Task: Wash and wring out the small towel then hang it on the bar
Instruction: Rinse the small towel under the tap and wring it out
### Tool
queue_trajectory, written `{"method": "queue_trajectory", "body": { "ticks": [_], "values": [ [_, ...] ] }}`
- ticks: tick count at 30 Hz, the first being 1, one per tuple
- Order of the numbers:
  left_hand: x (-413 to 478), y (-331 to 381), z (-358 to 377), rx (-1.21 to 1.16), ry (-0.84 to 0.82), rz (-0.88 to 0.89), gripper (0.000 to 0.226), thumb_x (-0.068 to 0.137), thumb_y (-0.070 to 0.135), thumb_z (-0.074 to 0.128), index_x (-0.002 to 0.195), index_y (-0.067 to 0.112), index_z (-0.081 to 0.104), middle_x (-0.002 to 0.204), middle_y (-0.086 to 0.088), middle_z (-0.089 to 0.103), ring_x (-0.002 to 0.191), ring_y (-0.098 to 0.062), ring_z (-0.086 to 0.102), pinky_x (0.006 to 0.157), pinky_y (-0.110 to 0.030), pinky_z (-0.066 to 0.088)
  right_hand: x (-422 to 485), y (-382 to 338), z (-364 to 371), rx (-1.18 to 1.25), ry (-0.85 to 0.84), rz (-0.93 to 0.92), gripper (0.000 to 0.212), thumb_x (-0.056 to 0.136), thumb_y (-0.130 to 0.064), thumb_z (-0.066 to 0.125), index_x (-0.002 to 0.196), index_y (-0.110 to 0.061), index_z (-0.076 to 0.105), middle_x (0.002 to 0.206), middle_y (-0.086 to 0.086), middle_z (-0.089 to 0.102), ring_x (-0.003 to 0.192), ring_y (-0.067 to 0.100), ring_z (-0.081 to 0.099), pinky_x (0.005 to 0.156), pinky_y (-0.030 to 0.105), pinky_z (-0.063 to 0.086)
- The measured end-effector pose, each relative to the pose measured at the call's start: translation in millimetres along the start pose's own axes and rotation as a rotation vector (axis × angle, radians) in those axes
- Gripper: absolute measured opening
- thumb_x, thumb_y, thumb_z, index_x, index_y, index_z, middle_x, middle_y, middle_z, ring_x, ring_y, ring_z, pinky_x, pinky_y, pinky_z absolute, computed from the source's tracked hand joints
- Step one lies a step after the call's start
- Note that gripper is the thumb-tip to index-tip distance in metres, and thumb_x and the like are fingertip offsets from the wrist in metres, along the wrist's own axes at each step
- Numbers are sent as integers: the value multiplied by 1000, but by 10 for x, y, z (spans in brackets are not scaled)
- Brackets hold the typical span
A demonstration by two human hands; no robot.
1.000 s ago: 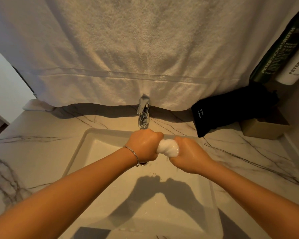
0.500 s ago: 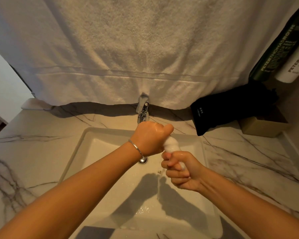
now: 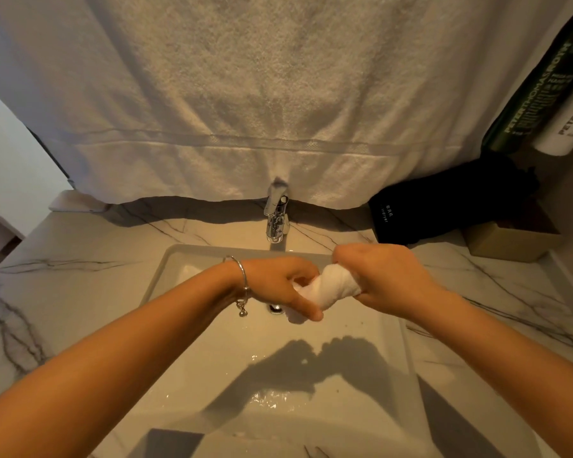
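Observation:
The small white towel [image 3: 332, 286] is twisted into a tight roll above the white sink basin [image 3: 179, 262]. My left hand [image 3: 280, 284], with a silver bracelet on the wrist, grips the roll's left end. My right hand [image 3: 382, 276] is closed around its right end, knuckles up. Most of the towel is hidden inside both fists. Water lies in the basin below my hands. No bar is in sight.
A chrome tap [image 3: 277, 214] stands behind the basin. A large white towel [image 3: 262, 94] hangs across the back. On the marble counter [image 3: 63, 279] at the right lie a black pouch [image 3: 444, 206], a tan box [image 3: 506, 239] and two bottles [image 3: 543, 94].
My right hand has rolled from palm-up below the towel to knuckles-up at its right end. My left hand has turned the other way and dropped lower. The towel roll now lies nearly level.

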State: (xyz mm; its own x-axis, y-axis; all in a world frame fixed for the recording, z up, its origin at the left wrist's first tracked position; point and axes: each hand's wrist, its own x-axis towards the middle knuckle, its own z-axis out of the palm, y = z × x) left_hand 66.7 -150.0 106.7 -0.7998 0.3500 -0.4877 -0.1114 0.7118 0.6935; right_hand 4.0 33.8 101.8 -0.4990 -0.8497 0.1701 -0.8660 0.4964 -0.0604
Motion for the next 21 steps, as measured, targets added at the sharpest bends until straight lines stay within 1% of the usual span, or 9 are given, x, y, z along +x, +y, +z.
{"method": "queue_trajectory", "body": {
  "ticks": [2, 3, 4, 6, 9, 14, 16, 18, 21],
  "values": [
    [-28, 4, 5, -182, -17, 64, 43, 72, 17, 74, 111, 17, 53, 112, -10, 62, 100, -19, 62, 84, -40, 56, 33, -51, -76, -24, 136, -123, 31, 62, -22, 77, 85, -14, 58, 76, 4, 67, 66, 27, 63, 57, 36, 54],
    [-29, 2, 33, -309, -68, 97, 42, 74, 9, 71, 110, 19, 53, 109, -7, 64, 97, -14, 64, 79, -33, 58, 59, -66, -113, -70, 216, -174, 30, 61, -19, 77, 85, -13, 60, 77, 4, 68, 72, 28, 66, 73, 45, 56],
    [-28, 9, 73, -432, -128, 119, 39, 76, 3, 67, 108, 22, 52, 104, -4, 66, 90, -12, 66, 71, -26, 58, 84, -67, -134, -138, 278, -208, 30, 61, -17, 76, 87, -13, 61, 82, 4, 70, 83, 29, 67, 92, 55, 46],
    [-25, 34, 153, -534, -174, 129, 27, 80, 4, 62, 96, 22, 51, 86, 2, 72, 64, -11, 64, 51, -20, 52, 114, -60, -166, -265, 328, -229, 38, 61, -17, 75, 96, -16, 61, 102, 1, 71, 111, 31, 60, 107, 65, 16],
    [-31, 81, 133, -298, -50, 71, 21, 76, 24, 69, 88, 15, 55, 60, 5, 63, 44, -8, 49, 40, -18, 42, 82, -86, -196, -360, 242, -243, 53, 59, -19, 79, 108, -17, 60, 131, 5, 59, 132, 36, 40, 106, 68, 5],
    [105, 36, 180, 187, 216, 50, 30, 73, 37, 71, 64, 15, 51, 58, 0, 53, 52, -15, 48, 49, -20, 38, 171, -217, -259, -384, -82, -197, 56, 63, -6, 74, 115, -8, 54, 141, 24, 44, 129, 52, 35, 105, 67, 17],
    [169, -16, 207, 322, 322, 21, 24, 75, 33, 69, 76, 12, 57, 72, -6, 62, 64, -20, 53, 56, -25, 40, 225, -275, -208, -327, -259, -74, 47, 77, -4, 62, 119, -8, 42, 135, 22, 46, 114, 44, 52, 90, 48, 46],
    [205, -78, 191, 401, 413, -26, 20, 73, 25, 67, 85, 10, 60, 83, -11, 67, 73, -25, 60, 60, -28, 45, 250, -315, -163, -296, -323, 15, 41, 80, -5, 58, 117, -9, 39, 117, 15, 57, 98, 35, 60, 66, 36, 41],
    [226, -138, 138, 497, 488, -63, 22, 71, 22, 65, 90, 13, 60, 86, -9, 68, 75, -24, 61, 63, -32, 50, 254, -346, -70, -226, -302, 98, 39, 81, -8, 58, 116, -9, 42, 107, 12, 63, 92, 30, 62, 62, 33, 38]
  ]
}}
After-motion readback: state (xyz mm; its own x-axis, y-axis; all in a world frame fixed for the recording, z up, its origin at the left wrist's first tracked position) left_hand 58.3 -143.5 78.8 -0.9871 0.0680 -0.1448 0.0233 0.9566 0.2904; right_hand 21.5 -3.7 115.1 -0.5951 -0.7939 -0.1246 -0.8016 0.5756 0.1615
